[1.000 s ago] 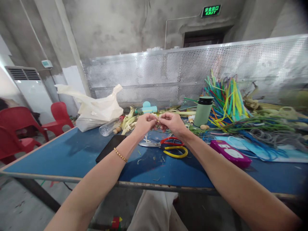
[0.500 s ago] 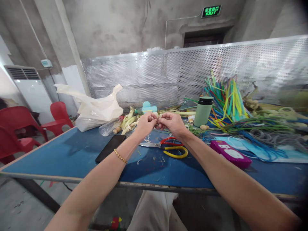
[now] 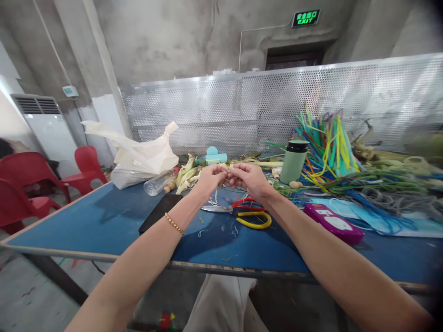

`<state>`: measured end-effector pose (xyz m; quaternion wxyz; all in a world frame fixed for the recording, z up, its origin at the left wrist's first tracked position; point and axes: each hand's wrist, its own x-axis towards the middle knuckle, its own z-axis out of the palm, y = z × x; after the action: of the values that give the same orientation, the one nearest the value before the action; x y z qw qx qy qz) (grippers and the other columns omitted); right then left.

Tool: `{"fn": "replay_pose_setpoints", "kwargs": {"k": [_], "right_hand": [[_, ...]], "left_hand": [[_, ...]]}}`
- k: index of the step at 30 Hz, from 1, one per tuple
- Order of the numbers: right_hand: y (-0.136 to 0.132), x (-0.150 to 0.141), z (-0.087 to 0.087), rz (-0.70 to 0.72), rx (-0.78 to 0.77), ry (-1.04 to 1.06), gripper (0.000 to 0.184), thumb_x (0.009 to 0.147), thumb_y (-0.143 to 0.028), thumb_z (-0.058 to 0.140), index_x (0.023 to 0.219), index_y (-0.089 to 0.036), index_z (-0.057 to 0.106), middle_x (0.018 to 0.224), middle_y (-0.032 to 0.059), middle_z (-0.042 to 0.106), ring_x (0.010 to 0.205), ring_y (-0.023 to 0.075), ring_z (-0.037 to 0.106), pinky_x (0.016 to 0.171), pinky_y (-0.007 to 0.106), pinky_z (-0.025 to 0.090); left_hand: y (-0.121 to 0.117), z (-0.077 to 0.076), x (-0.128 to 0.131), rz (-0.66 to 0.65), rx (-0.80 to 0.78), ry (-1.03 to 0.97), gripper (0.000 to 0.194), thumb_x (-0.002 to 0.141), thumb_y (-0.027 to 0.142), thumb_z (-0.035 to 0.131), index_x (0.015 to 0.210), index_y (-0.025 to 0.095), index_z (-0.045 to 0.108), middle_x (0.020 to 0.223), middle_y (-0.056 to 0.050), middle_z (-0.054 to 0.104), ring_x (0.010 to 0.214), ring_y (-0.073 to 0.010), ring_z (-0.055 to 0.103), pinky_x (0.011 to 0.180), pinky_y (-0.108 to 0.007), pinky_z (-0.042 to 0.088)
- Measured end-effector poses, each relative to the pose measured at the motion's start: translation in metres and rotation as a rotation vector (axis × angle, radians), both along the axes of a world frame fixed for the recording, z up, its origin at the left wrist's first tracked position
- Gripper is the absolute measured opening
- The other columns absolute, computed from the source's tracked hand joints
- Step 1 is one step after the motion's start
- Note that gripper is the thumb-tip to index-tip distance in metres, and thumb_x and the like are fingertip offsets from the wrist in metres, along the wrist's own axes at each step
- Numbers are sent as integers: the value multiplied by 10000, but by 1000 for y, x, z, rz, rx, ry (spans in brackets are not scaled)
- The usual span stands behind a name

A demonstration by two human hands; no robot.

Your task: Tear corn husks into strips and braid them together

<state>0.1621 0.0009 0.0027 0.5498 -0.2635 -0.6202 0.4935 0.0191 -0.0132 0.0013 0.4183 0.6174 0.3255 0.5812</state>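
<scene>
Across the blue table [image 3: 104, 226], left to right: white bag [image 3: 143, 159], clear bottle [image 3: 157, 184] on its side, black phone [image 3: 159, 213]. Left hand [image 3: 211, 179] curled, thumb and finger pinched on small pale piece [image 3: 228, 171], too small to identify, raised between both hands. Scissors [image 3: 232, 210] just below. Right hand [image 3: 252, 179] curled, pinching same piece. Then green tumbler [image 3: 292, 165], purple box [image 3: 330, 222].

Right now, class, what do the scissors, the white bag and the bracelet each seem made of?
Scissors: silvery, shiny blades suggest steel; the smooth red and yellow handles look plastic-coated.
White bag: thin, slightly glossy plastic, judging by its crumpled folds.
Bracelet: shiny, gold-coloured beads, perhaps metal; coated plastic could look alike.
</scene>
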Motion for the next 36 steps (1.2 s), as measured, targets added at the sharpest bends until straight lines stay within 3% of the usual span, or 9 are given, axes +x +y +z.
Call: {"fn": "replay_pose_setpoints", "kwargs": {"k": [8, 17, 24, 30, 36], "right_hand": [[3, 3, 0, -64, 21, -23, 276, 670, -380, 760, 770, -153, 641, 575, -19, 601, 408, 81, 519, 375, 207, 441], [0, 3, -2, -183, 141, -169, 263, 726, -381, 709, 810, -132, 691, 526, -31, 560, 376, 66, 484, 353, 185, 390], [3, 3, -1, -143, 68, -74, 258, 697, -374, 732, 781, -139, 669, 516, -35, 564, 357, 60, 461, 333, 181, 361], [4, 5, 1, -91, -5, 30, 326, 637, -409, 788, 701, -144, 610, 481, -44, 547, 340, 47, 428, 318, 169, 337], [8, 4, -1, -108, -4, 90, 319, 621, -376, 801, 725, -155, 597, 478, -54, 545, 347, 51, 430, 316, 170, 346]], "left_hand": [[8, -6, 0, -213, -72, -125, 190, 740, 288, 681, 712, 120, 596, 629, -22, 599, 524, -95, 536, 520, -238, 367], [12, -10, -2, -121, -40, -105, 171, 696, 237, 716, 704, 94, 623, 627, -34, 601, 542, -91, 531, 541, -232, 385], [5, -7, 3, -11, 15, -63, 168, 726, 255, 680, 689, 108, 609, 609, -24, 602, 498, -86, 515, 495, -218, 347], [6, -7, 3, -96, 24, -51, 199, 729, 282, 689, 691, 95, 634, 619, -32, 605, 514, -92, 508, 539, -244, 406], [6, -6, 4, -226, -90, -215, 161, 719, 242, 682, 776, 93, 658, 698, -45, 630, 593, -113, 553, 596, -272, 469]]}}
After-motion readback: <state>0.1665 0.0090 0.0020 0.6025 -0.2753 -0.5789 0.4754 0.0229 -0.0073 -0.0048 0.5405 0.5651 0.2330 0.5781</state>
